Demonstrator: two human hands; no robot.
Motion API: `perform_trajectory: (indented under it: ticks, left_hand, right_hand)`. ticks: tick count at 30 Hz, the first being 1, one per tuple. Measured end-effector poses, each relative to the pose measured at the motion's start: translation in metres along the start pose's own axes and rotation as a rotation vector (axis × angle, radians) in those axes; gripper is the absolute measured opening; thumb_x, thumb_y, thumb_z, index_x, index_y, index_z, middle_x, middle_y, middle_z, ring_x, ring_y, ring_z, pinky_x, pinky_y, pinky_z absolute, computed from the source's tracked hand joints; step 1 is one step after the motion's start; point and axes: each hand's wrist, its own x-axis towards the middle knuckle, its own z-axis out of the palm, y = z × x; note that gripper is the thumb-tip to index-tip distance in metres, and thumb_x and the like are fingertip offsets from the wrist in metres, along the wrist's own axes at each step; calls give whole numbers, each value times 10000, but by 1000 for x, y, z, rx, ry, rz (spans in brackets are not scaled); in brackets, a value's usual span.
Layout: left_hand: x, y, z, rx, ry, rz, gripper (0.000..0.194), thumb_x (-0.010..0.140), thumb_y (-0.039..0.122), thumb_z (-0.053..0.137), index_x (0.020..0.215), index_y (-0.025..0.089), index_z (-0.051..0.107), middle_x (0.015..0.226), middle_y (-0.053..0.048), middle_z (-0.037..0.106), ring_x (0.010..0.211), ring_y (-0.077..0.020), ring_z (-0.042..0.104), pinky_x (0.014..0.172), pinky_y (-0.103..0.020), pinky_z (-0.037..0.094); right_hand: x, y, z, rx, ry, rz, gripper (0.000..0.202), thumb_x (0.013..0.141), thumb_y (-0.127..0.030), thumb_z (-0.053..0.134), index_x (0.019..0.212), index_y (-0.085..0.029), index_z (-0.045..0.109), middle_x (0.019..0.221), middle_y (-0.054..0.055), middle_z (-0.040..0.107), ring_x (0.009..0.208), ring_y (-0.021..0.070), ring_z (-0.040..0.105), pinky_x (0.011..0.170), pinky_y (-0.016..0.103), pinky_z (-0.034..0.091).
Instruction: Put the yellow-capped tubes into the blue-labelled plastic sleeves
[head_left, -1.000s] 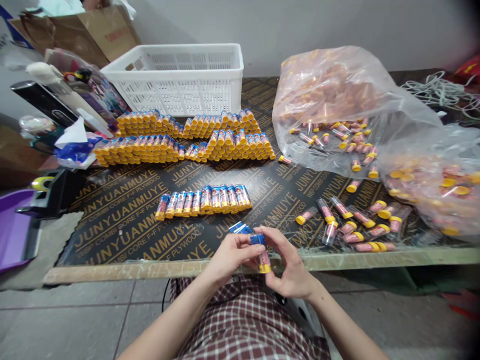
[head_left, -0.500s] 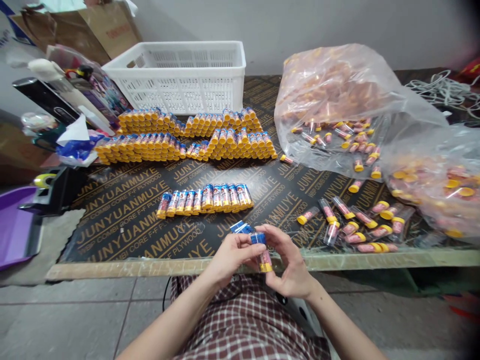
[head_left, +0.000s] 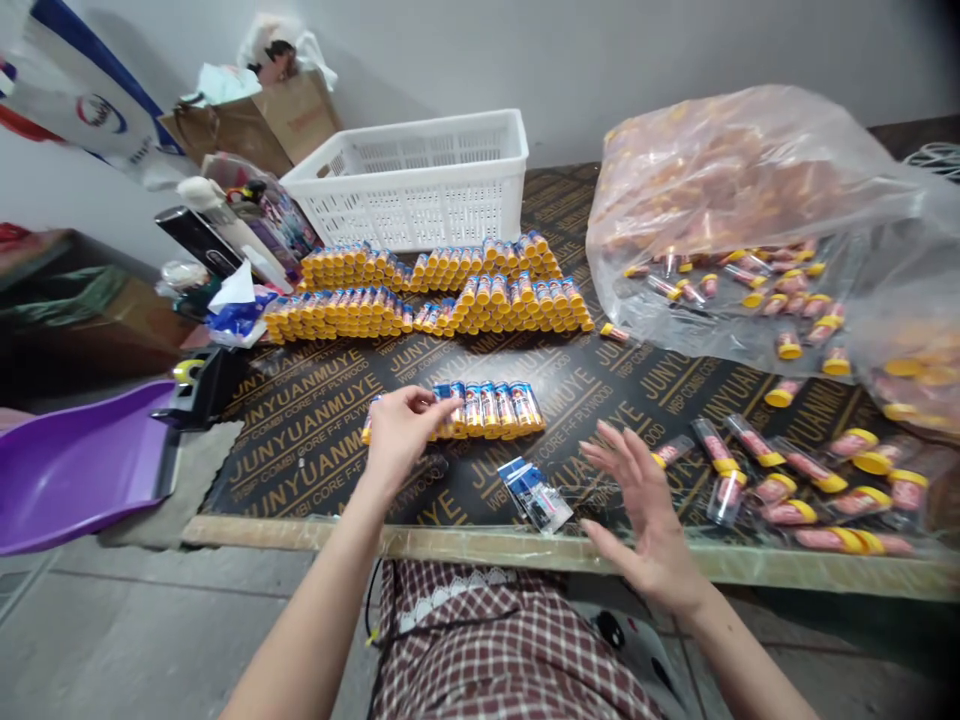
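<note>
the left hand (head_left: 401, 430) is over the left part of a row of wrapped tubes (head_left: 504, 408) — blue at the top, yellow at the bottom — lying side by side on the dark printed table (head_left: 574, 370). its thumb and forefinger are nearly together at a blue-topped tube there; whether they grip it or only touch it, i cannot tell. the right hand (head_left: 645, 515) holds nothing, its fingers spread wide and the thumb well apart from them, near the table's front edge.

between the hands lie flat blue-and-clear wrappers (head_left: 534, 495), overlapping. just beyond the right hand are loose tubes (head_left: 806, 465), clear with pink contents and yellow caps, scattered at various angles. behind these sits a large clear plastic bag (head_left: 735, 165) of similar tubes, some showing near its opening.

farther back, wrapped tubes stand piled in stacks (head_left: 337, 312), yellow ends facing forward, in front of a white slotted basket (head_left: 416, 205). at the left — a purple dustpan (head_left: 90, 465), beside a black tape dispenser (head_left: 201, 395).
</note>
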Motion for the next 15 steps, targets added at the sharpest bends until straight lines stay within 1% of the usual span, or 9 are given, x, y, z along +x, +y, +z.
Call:
perform_trajectory:
  ticks: [2, 5, 7, 9, 10, 11, 12, 14, 15]
  left_hand:
    - [22, -9, -7, 228, 44, 55, 364, 591, 506, 737, 667, 153, 697, 577, -64, 662, 594, -195, 604, 561, -273, 405]
    - [36, -14, -6, 408, -14, 108, 362, 640, 520, 693, 636, 159, 708, 591, -88, 675, 628, -221, 618, 587, -288, 391]
    - [32, -11, -3, 458, 28, 137, 376, 673, 535, 661, 658, 163, 719, 618, -91, 686, 634, -220, 613, 602, -291, 384]
    - [19, -4, 0, 426, 109, 163, 381, 712, 538, 624, 716, 171, 724, 628, -68, 684, 615, -199, 596, 606, -280, 377]
    - [10, -1, 3, 379, 123, 178, 367, 732, 526, 608, 732, 177, 720, 624, -50, 679, 599, -185, 584, 602, -271, 373]
    - [-1, 1, 8, 322, 87, 194, 345, 752, 506, 595, 731, 183, 714, 617, -35, 671, 584, -172, 573, 594, -262, 370]
    - [-11, 1, 14, 268, 11, 209, 318, 764, 481, 590, 717, 189, 707, 613, -25, 667, 577, -163, 565, 588, -255, 366]
    - [-33, -2, 31, 206, -238, 218, 268, 752, 440, 615, 666, 198, 693, 617, -24, 666, 575, -161, 560, 574, -252, 355]
    - [-42, -6, 41, 209, -338, 203, 236, 723, 425, 652, 656, 201, 688, 629, -26, 667, 580, -165, 559, 569, -254, 346]
  right_hand:
    - [0, 4, -8, -77, 27, 38, 773, 807, -221, 589, 1454, -288, 172, 1481, 107, 296, 1258, 269, 453, 1065, 517, 361]
    - [0, 7, -19, -259, 12, 51, 683, 815, -269, 598, 1421, -277, 281, 1452, 99, 346, 1296, 276, 402, 1067, 519, 349]
    - [0, 12, -30, -400, -4, 42, 607, 827, -298, 587, 1387, -273, 351, 1443, 97, 358, 1319, 281, 368, 1075, 525, 323]
    - [-1, 23, -47, -547, 15, 34, 518, 842, -312, 565, 1339, -265, 430, 1413, 104, 394, 1296, 284, 396, 1074, 531, 310]
    - [-1, 32, -56, -624, 31, 32, 472, 849, -306, 551, 1311, -257, 470, 1387, 111, 421, 1271, 286, 421, 1065, 535, 313]
    - [-2, 41, -66, -705, 46, 33, 429, 855, -295, 538, 1281, -250, 507, 1362, 119, 443, 1249, 292, 438, 1049, 542, 324]
    - [-2, 52, -76, -786, 46, 38, 396, 859, -278, 525, 1253, -245, 538, 1345, 126, 457, 1239, 303, 440, 1025, 551, 341]
    - [-2, 70, -91, -927, 9, 50, 345, 861, -241, 506, 1196, -250, 588, 1332, 132, 468, 1244, 335, 414, 958, 568, 377]
    - [-1, 77, -95, -975, -19, 48, 322, 862, -221, 497, 1161, -251, 613, 1328, 134, 475, 1246, 347, 403, 923, 569, 392]
